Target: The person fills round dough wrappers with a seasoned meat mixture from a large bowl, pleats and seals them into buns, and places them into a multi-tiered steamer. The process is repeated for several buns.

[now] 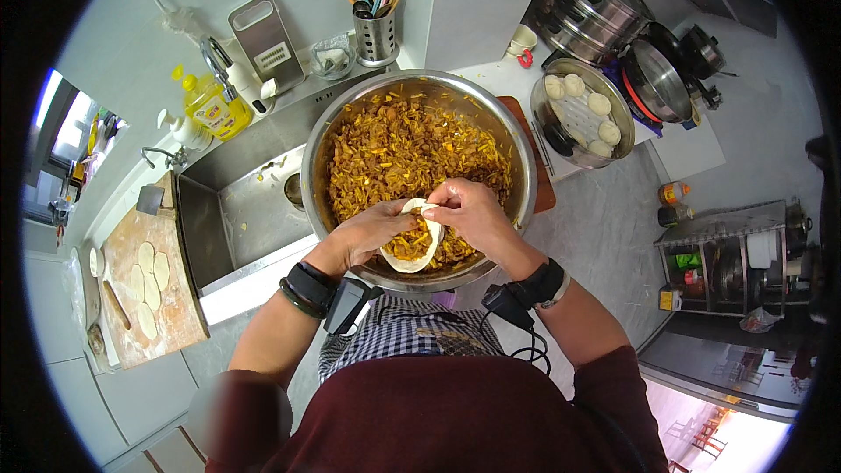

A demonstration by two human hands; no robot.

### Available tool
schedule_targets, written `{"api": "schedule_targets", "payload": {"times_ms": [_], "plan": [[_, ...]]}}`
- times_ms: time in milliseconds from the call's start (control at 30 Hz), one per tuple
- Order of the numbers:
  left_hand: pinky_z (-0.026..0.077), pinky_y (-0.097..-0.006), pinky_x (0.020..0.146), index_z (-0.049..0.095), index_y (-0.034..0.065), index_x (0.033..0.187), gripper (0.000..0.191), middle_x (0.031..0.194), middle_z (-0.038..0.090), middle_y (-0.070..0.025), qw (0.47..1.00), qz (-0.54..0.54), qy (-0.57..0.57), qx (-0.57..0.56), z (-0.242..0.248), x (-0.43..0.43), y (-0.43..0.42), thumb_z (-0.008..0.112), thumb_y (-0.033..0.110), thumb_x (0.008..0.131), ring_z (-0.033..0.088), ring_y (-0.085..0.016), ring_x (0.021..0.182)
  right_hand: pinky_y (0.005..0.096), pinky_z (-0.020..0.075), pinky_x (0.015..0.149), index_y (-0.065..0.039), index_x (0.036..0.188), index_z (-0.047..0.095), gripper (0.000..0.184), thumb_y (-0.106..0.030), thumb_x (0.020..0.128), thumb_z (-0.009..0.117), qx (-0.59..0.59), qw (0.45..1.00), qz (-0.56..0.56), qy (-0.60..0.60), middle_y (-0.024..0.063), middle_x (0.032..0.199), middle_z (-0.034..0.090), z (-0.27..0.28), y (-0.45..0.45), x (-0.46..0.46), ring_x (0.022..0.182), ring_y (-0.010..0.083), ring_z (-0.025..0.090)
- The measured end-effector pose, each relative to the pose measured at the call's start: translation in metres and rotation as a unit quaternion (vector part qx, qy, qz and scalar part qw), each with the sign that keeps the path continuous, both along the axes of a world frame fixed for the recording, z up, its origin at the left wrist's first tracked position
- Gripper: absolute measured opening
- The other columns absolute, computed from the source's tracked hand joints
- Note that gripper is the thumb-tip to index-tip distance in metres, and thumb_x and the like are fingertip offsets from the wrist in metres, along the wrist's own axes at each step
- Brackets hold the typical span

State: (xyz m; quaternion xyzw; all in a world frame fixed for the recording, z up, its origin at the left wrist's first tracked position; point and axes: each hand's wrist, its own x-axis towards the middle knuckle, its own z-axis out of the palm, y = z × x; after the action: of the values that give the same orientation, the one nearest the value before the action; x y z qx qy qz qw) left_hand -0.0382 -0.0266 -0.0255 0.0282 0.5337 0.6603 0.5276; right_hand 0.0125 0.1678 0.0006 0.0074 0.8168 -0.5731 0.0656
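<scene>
Above the near part of a large steel bowl, my two hands hold a round dough wrapper with chopped filling on it. My left hand supports its left side, the thumb lying over the filling. With thumb and fingertips together, my right hand pinches the wrapper's upper right rim, where the edge is gathered. Its lower part hangs open, with filling showing inside. The bowl holds a brown and yellow chopped filling. What my left fingers do beneath the dough is hidden.
A floured wooden board on the left carries several flat wrappers and a rolling pin. Behind the bowl's left side is a steel sink. At right, a steamer tray holds several shaped buns. A reddish board lies under the bowl.
</scene>
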Motion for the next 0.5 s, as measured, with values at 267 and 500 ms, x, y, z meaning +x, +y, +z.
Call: {"api": "schedule_targets", "payload": {"times_ms": [267,500], "plan": [[0.045,-0.0248,0.094,0.048,-0.003,0.133,0.044,0.118,0.061,-0.0058,0.99,-0.107,0.085,-0.038,-0.008,-0.006,0.001,0.057,0.01,0.092,0.058,-0.011,0.106,0.0227,0.0474,0.054,0.002,0.093,0.068,0.014,-0.007,0.083,0.072,0.044,0.992,0.036,-0.112,0.0046,0.077,0.067,0.007,-0.004,0.003,0.064,0.0078,0.061],[0.041,-0.0273,0.1,0.036,-0.0011,0.14,0.059,0.126,0.054,-0.0096,0.946,-0.172,0.26,-0.085,-0.006,-0.015,0.003,0.06,0.016,0.089,0.052,-0.016,0.114,0.03,0.0487,0.055,0.002,0.094,0.068,0.017,-0.008,0.08,0.072,0.043,0.997,0.058,0.023,0.0109,0.074,0.067,0.005,-0.007,0.004,0.059,0.0162,0.062]]}}
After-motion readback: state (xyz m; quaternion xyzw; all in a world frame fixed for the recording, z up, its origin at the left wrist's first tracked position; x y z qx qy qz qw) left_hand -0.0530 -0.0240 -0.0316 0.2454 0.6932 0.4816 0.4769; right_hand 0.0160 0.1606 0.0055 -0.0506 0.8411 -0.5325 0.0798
